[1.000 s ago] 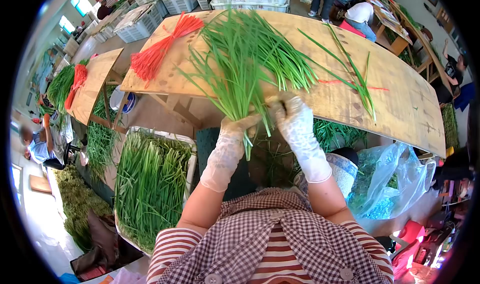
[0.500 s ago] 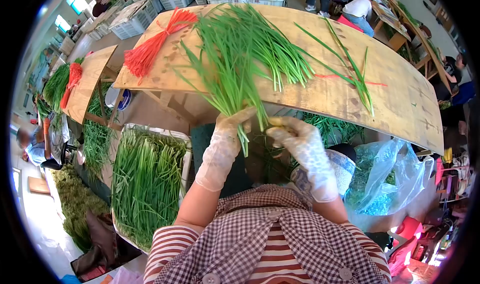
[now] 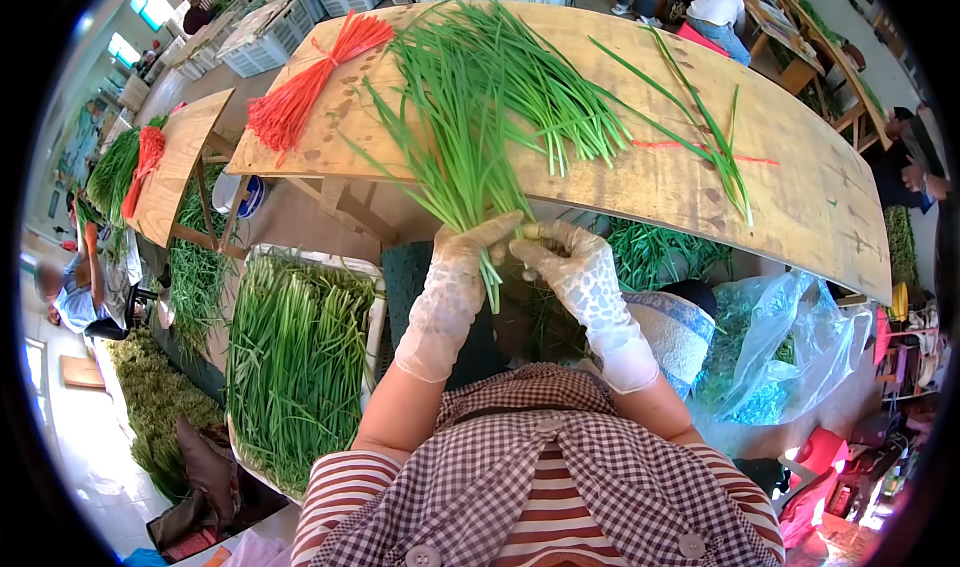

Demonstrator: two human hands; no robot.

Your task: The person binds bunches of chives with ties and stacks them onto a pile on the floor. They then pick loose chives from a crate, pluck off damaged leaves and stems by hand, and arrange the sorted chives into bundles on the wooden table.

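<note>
My left hand, in a pale, stained glove, is wrapped round the lower stems of a bunch of long green leaves. The leaf tips lean over the table's near edge, and short stem ends stick out below the fist. Close on its right, my right hand has its fingers pinched at the side of the bunch; what they hold is too small to make out. A second green pile lies on the wooden table behind the bunch. A few loose stalks rest across a red tie at the right.
Red ties lie bundled at the table's left. A white crate full of greens stands at lower left. A clear plastic bag is at lower right. Another person sits at far left; more people are at the back and right.
My right hand has moved in from the right, up against the bunch, with its fingers closer to my left hand. The left hand keeps its hold. A person at the far right has shifted.
</note>
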